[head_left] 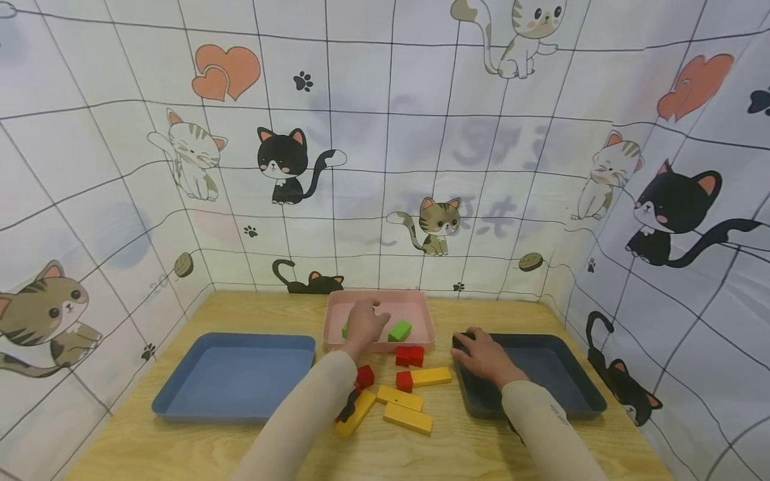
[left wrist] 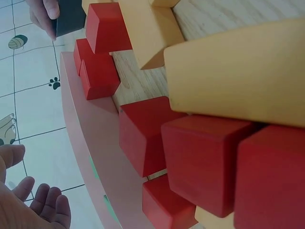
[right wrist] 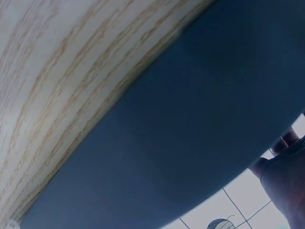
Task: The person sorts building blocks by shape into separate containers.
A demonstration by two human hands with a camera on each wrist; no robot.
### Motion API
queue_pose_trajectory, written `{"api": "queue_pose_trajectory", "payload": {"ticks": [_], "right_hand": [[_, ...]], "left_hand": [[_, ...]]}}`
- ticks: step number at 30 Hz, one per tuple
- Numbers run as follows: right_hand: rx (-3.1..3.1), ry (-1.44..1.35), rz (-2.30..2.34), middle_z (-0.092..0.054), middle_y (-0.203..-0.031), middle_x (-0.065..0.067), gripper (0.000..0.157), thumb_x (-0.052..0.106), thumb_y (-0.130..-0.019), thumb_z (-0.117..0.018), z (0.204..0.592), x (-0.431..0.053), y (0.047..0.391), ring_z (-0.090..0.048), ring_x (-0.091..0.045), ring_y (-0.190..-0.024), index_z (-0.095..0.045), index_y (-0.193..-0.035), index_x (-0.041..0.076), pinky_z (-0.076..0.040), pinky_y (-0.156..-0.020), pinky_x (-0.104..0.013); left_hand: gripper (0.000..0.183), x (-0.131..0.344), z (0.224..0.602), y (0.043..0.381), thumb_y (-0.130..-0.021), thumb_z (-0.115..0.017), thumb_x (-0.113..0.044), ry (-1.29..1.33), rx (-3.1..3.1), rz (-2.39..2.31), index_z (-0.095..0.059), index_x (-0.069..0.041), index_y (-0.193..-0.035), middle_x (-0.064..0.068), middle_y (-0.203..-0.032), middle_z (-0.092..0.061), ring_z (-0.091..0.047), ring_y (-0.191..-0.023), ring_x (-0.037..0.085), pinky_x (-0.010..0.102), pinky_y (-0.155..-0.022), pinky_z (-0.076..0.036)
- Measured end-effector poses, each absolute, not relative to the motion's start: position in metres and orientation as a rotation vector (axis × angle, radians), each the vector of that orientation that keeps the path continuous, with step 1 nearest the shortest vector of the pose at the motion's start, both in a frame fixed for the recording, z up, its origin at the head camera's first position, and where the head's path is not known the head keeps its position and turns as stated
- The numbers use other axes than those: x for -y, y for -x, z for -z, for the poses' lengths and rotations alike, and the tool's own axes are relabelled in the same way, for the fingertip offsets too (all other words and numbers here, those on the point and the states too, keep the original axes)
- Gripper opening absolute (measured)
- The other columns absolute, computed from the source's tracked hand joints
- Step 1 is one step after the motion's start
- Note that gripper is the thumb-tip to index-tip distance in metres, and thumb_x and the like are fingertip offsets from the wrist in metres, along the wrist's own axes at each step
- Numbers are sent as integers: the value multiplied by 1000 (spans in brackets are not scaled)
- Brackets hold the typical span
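My left hand point(head_left: 365, 325) is over the pink tray point(head_left: 425, 314) at the back, its fingers apart and loosely bent with nothing between them. In the left wrist view, the same hand point(left wrist: 28, 205) hovers beyond the tray wall. A green block point(head_left: 400, 331) lies in the tray right of the hand; another green block point(head_left: 345, 330) is partly hidden behind it. On the left rim of the dark tray point(head_left: 541, 374) rests my right hand point(head_left: 486, 357), fingers spread. The right wrist view shows mostly the dark tray's wall, with the right hand point(right wrist: 288, 174) at the edge.
Several red blocks point(head_left: 410, 356) and yellow blocks point(head_left: 408, 418) lie loose on the wooden table point(head_left: 457, 454) between the trays. A dark piece point(head_left: 347, 406) is partly behind the left sleeve. At the left stands a blue tray point(head_left: 240, 374). A cat-print sheet point(head_left: 361, 167) encloses the back and sides.
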State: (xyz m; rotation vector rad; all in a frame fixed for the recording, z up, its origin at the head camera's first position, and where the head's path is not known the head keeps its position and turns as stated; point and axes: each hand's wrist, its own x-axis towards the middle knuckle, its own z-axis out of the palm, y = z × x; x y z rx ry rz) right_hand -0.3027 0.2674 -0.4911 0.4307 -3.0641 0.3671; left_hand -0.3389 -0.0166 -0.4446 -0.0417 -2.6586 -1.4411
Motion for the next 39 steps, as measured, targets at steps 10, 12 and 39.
{"api": "queue_pose_trajectory", "payload": {"ticks": [10, 12, 39], "right_hand": [[3074, -433, -369, -39, -143, -29, 54, 38, -102, -53, 490, -267, 303, -45, -50, -124, -49, -145, 7, -40, -95, -65], [3074, -434, -365, -39, -143, -29, 54, 38, -102, -53, 490, -268, 303, -45, -50, -124, -49, -145, 7, -40, -95, -65], [3074, -444, -374, -39, -143, -29, 54, 38, -102, -53, 490, -267, 302, -44, -50, -125, -50, -145, 7, -40, -95, -65]], "left_hand": [[42, 21, 444, 328, -93, -71, -26, 42, 2687, 1454, -61, -6, -128, 15, -123, -60, -56, -104, 28, 44, -91, -50], [42, 21, 443, 325, -92, -72, -25, 63, 2699, 1432, -62, -5, -127, 15, -122, -61, -56, -103, 28, 44, -90, -51], [39, 29, 446, 285, -88, -76, -22, 278, 2712, 1501, -64, -6, -122, 9, -109, -61, -54, -97, 25, 41, -82, -52]]}}
